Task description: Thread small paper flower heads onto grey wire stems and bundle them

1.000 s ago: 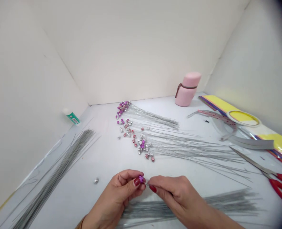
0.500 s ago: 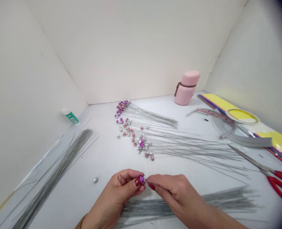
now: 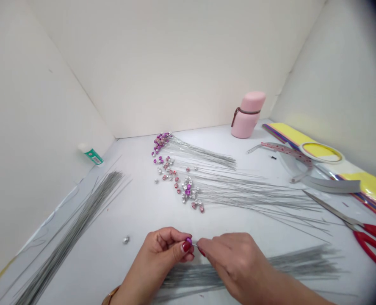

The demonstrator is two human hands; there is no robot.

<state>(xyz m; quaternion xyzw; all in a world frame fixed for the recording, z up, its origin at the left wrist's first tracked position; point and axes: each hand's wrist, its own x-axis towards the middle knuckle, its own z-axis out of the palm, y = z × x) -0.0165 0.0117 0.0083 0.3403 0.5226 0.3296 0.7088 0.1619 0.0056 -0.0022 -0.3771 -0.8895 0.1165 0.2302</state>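
Observation:
My left hand [image 3: 165, 256] pinches a small purple bead [image 3: 189, 240] between thumb and fingertips. A short bit of thin grey wire [image 3: 194, 244] shows at the bead's right side, running into the closed fingertips of my right hand [image 3: 232, 258]. The rest of that wire is hidden by the right hand. Beneath both hands lies a bundle of grey wires [image 3: 302, 262]. Beyond them, wires tipped with silver, pink and purple beads [image 3: 188, 191] are spread out. A lone silver bead [image 3: 126, 239] lies left of my left hand.
Another wire bundle [image 3: 80, 228] lies at the left, near a green-labelled tube [image 3: 94, 156]. Finished-looking purple stems [image 3: 203, 150] lie at the back, near a pink flask [image 3: 247, 118]. At the right are red-handled scissors [image 3: 359, 228], a tape roll [image 3: 321, 152] and coloured sheets [image 3: 372, 184].
The purple bead has turned slightly in my left fingertips, and my right hand has rolled a little. The whole view has shifted slightly.

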